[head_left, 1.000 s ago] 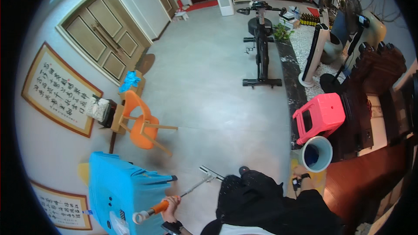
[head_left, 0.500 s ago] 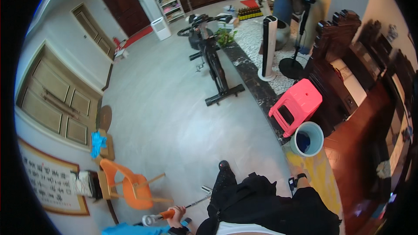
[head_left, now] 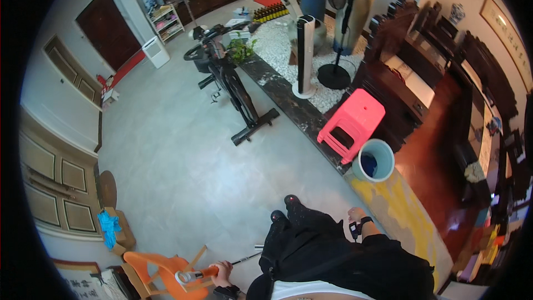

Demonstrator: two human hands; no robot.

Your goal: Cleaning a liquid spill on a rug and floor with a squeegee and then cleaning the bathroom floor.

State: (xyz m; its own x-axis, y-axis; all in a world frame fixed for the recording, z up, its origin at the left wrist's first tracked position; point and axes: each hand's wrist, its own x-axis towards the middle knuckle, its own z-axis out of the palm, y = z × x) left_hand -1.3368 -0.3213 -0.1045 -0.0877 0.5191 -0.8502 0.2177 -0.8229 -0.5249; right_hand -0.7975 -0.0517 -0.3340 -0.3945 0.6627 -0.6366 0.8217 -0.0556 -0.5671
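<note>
Plainly, left fingers [head_left: 223,270] grasp the pole [head_left: 209,271], slanting forward-right from them, while the bucket [head_left: 385,162] lies ahead of seemingly empty right fingers [head_left: 354,213].

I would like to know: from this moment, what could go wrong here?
First, the pole in the left hand overlaps the orange chair in this view; if they are close, its near end might knock it.

Second, the pole's far end shows beside the left leg, so a step could catch it.

Third, the bucket appears close to the pink stool; bumping one might disturb the other.
</note>
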